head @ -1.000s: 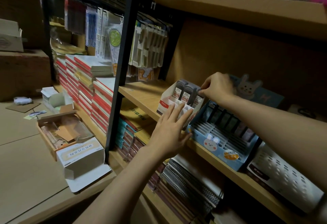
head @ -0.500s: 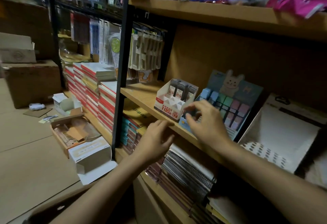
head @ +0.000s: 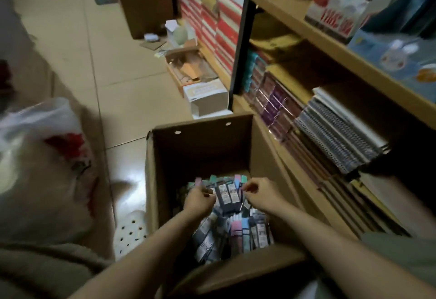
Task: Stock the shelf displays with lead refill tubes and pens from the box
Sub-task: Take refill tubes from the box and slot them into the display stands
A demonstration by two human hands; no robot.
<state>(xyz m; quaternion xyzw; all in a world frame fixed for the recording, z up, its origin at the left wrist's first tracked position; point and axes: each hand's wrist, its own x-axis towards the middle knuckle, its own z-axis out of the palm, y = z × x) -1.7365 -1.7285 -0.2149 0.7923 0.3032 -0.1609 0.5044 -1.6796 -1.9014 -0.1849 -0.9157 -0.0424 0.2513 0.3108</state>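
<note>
An open brown cardboard box (head: 200, 131) stands on the floor below me, its bottom covered with several lead refill tubes (head: 238, 230) in dark packs with pastel caps. Both my hands reach down into it. My left hand (head: 199, 198) and my right hand (head: 260, 196) have curled fingers that pinch the two sides of an upright row of refill tubes (head: 227, 193). On the shelf at upper right sit the red-and-white refill display (head: 335, 13) and the blue bunny display (head: 396, 60), both far from my hands.
A black shelf post (head: 243, 39) rises just beyond the box. Spiral notebooks (head: 342, 138) are stacked on the lower shelf to the right. A small white box (head: 205, 95) and an open carton (head: 188, 67) lie on the floor. A white plastic bag (head: 40, 133) sits at left.
Both hands left the shelf displays and dropped into the cardboard box, where they now grip a row of refill tubes. My view swung from the shelf down to the floor.
</note>
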